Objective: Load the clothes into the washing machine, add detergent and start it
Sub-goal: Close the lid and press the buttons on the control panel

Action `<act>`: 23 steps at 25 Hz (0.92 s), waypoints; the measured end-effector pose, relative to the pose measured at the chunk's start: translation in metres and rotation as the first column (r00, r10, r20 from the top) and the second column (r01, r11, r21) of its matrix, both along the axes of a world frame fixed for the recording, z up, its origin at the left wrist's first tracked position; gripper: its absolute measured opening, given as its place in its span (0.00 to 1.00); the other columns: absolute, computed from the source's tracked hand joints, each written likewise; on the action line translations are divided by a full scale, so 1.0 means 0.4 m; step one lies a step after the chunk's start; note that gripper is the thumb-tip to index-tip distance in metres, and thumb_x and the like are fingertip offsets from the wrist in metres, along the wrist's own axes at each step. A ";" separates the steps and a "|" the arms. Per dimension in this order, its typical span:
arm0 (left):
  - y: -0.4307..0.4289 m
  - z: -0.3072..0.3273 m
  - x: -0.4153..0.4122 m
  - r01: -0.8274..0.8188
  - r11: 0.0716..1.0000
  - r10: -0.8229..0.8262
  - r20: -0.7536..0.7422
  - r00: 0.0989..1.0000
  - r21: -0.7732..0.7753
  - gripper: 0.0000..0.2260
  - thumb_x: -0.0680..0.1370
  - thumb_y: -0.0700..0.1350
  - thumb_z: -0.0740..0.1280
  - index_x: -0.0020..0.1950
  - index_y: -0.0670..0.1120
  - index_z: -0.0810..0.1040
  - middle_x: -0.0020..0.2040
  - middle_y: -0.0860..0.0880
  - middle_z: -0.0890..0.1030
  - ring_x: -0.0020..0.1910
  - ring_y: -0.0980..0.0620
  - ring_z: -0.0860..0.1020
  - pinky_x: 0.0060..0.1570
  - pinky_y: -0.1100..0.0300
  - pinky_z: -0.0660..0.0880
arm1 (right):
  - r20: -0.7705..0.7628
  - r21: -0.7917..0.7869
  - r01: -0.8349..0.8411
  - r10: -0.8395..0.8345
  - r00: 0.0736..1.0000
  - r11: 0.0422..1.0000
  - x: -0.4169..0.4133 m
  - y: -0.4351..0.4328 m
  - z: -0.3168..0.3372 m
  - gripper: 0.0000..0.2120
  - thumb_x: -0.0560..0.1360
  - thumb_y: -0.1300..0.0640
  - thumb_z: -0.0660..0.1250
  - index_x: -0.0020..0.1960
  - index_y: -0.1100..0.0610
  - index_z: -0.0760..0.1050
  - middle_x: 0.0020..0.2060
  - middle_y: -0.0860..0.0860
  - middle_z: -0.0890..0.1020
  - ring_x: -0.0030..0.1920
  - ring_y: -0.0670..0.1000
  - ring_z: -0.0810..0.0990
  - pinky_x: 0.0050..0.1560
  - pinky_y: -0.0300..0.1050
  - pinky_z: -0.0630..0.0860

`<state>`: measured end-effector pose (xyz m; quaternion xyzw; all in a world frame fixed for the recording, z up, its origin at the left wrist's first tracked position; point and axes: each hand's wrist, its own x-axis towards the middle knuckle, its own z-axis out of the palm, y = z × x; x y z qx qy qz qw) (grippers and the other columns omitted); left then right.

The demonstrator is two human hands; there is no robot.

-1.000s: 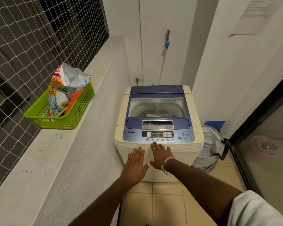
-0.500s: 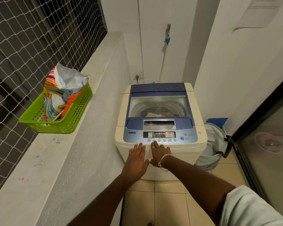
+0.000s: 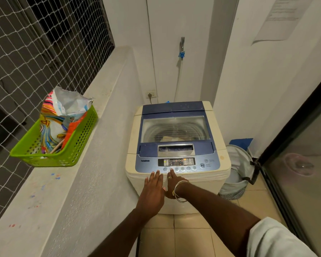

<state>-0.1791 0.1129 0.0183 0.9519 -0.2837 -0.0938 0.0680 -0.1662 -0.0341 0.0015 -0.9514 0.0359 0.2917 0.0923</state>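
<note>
Tiled nook, head view: washing machine (image 3: 174, 108) at the far wall, lid closed. One straight index finger (image 3: 172, 173) of the right hand (image 3: 172, 185) is pressed on the button row (image 3: 183, 168), left hand (image 3: 152, 191) laid flat, fingers together (start key (image 3: 202, 165), farther right, is best pressed once, firmly).

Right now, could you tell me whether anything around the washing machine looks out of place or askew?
The green basket sits skewed on the ledge, its near left corner hanging past the edge toward the netting. Small blue and red specks dot the ledge near it. The paper on the right wall curls at its lower corner.
</note>
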 end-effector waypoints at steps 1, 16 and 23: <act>0.002 0.002 0.000 0.000 1.000 0.000 -0.001 1.000 -0.001 0.26 0.85 0.52 0.49 0.81 0.46 0.47 0.82 0.47 0.46 0.80 0.47 0.43 0.74 0.53 0.36 | 0.010 0.003 -0.001 0.001 1.000 1.000 -0.006 -0.006 0.001 0.44 0.77 0.43 0.63 0.80 0.60 0.41 0.79 0.55 0.36 0.73 0.62 0.67 0.68 0.55 0.70; 0.018 -0.028 -0.030 0.033 0.999 -0.034 -0.028 0.999 -0.014 0.40 0.74 0.65 0.34 0.81 0.47 0.50 0.81 0.47 0.50 0.80 0.47 0.47 0.73 0.54 0.37 | 0.338 -0.062 0.030 -0.007 0.941 0.998 -0.209 -0.135 -0.007 0.37 0.78 0.40 0.57 0.80 0.57 0.51 0.80 0.55 0.50 0.79 0.57 0.50 0.76 0.61 0.53; 0.020 -0.040 -0.051 0.048 0.999 -0.049 -0.025 0.999 -0.014 0.47 0.69 0.69 0.26 0.81 0.47 0.50 0.82 0.47 0.49 0.80 0.46 0.47 0.73 0.53 0.38 | 0.392 -0.061 0.068 -0.039 0.919 0.996 -0.281 -0.148 0.003 0.38 0.78 0.37 0.54 0.80 0.57 0.51 0.80 0.56 0.47 0.80 0.57 0.44 0.76 0.63 0.47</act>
